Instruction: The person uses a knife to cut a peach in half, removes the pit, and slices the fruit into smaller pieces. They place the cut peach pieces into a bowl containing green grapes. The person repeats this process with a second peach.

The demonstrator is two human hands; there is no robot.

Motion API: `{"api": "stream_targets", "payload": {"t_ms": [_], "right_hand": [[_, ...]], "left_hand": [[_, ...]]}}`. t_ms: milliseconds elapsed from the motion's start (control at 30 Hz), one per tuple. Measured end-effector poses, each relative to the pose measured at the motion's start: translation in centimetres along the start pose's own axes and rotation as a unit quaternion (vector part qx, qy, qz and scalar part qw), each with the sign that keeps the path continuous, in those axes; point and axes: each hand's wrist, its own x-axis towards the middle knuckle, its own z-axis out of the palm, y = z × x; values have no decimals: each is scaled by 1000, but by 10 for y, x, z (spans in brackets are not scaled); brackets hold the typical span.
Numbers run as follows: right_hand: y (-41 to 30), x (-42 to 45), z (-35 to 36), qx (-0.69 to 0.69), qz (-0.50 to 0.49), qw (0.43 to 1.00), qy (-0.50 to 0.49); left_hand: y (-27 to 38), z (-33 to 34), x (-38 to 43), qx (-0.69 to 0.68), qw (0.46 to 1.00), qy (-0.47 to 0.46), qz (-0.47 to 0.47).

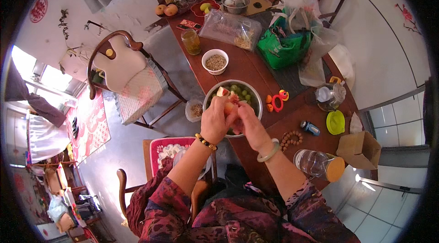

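Observation:
Over the steel bowl (259,100) at the table's edge, my left hand (216,119) and my right hand (249,124) meet with bent fingers. Between them is a reddish-yellow piece of fruit (230,106), largely hidden by my fingers; its exact kind cannot be told. A pale fruit wedge with red skin (223,91) shows just beyond my left fingers. Green grapes (241,92) lie in the bowl. My left wrist wears a dark beaded bracelet (205,142), my right a pale bangle (269,151).
Beyond the bowl stand a white tub of seeds or grains (215,61) and a glass jar of yellowish liquid (191,42). To the right are a duck rattle (277,101), a glass teapot (332,96), a cork-lidded jar (319,164) and a green bag (284,45). A chair (137,81) is at left.

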Motion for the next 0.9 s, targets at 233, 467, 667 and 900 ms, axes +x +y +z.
{"api": "stream_targets", "payload": {"t_ms": [233, 467, 667, 900], "right_hand": [[23, 11, 9, -46, -94, 987, 125], [-6, 7, 5, 133, 88, 981, 113], [-25, 10, -3, 166, 187, 968, 33], [-19, 4, 7, 210, 151, 965, 33]], "left_hand": [[9, 0, 11, 42, 999, -20, 26], [8, -11, 14, 93, 981, -43, 163], [1, -15, 7, -32, 992, -23, 117], [16, -11, 2, -168, 977, 63, -115]]}}
